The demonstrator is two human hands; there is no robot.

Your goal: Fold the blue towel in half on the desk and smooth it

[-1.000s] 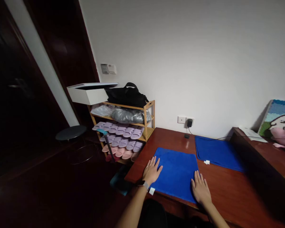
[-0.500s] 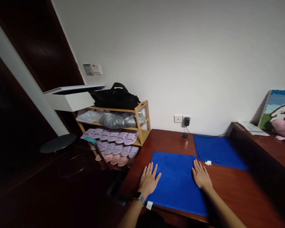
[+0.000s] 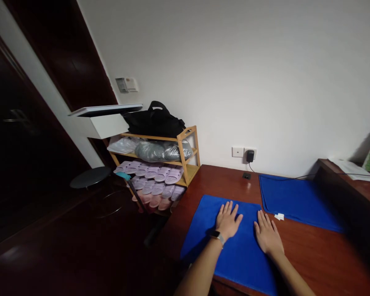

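A blue cloth (image 3: 245,259) lies spread flat on the reddish-brown table (image 3: 216,179). My left hand (image 3: 228,220), with a watch on its wrist, rests over the cloth's upper middle, fingers stretched out. Along the cloth's right edge lies my right hand (image 3: 269,234), palm down and fingers extended, partly over the cloth. Neither hand grasps anything. Farther right on the table is a second blue cloth (image 3: 299,199), layered, with a white tag (image 3: 279,216) at its near corner.
A wooden shoe rack (image 3: 191,174) with rows of slippers (image 3: 160,174) stands left of the table, a black bag (image 3: 156,121) and a white box (image 3: 103,125) on top. A round stool (image 3: 91,177) is farther left. A plug (image 3: 250,156) sits in the wall socket; a raised ledge bounds the right.
My left hand has moved right, from the cloth's left edge to its upper middle. My right hand slid up along the right edge, then stayed near there. The camera view has shifted.
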